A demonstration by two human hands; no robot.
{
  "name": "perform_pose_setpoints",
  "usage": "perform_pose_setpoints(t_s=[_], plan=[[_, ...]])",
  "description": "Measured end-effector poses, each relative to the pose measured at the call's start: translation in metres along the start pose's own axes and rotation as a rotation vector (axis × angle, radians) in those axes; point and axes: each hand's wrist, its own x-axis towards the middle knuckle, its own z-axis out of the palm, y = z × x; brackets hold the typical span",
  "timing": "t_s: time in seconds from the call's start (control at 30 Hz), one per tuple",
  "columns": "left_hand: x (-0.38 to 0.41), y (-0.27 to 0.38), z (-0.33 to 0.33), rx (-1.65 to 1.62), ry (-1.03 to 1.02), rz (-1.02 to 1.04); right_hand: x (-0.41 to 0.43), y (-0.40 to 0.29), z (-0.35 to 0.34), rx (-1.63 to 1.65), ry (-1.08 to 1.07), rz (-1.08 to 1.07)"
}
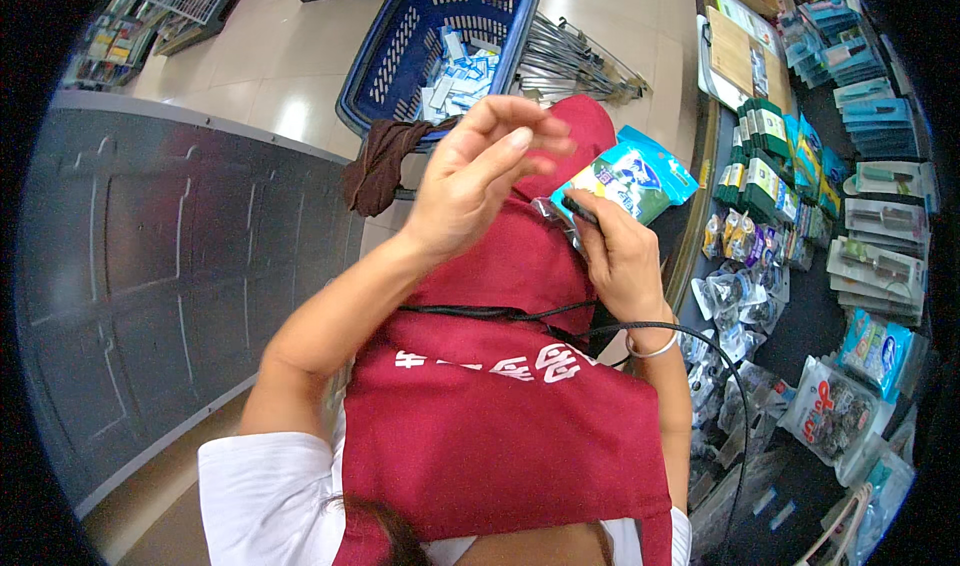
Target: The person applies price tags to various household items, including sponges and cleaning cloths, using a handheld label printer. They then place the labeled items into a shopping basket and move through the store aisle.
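My left hand [480,180] is raised over my lap, slightly blurred, its fingers loosely bent and apart with nothing visible in them. My right hand [626,255] pinches a small black object [583,210] between thumb and fingers, against the near edge of a blue and green plastic packet [637,176]. The packet bears printing and lies at my knee; whether my hidden fingers also grip it I cannot tell. Crumpled clear plastic [551,210] shows at its lower left corner. A dark red apron [495,431] covers my lap and chest.
A blue plastic shopping basket [386,56] holding many small white and blue pieces stands ahead, a brown cloth [382,165] over its near rim. Metal display hooks [585,60] lie beside it. Hanging packets [836,416] line the right; a grey panel [187,266] stands left. A black cord [739,386] crosses my right wrist.
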Motion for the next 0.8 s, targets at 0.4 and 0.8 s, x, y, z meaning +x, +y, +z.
perform_pose_setpoints(t_s=[0.4,0.8], plan=[[-0.123,0.061,-0.023,1.316,-0.524,-0.456,-0.026,-0.016,0.038,0.041,-0.282,-0.217],[-0.116,-0.011,-0.037,1.393,-0.275,-0.485,-0.019,-0.038,0.051,0.135,0.006,-0.200]])
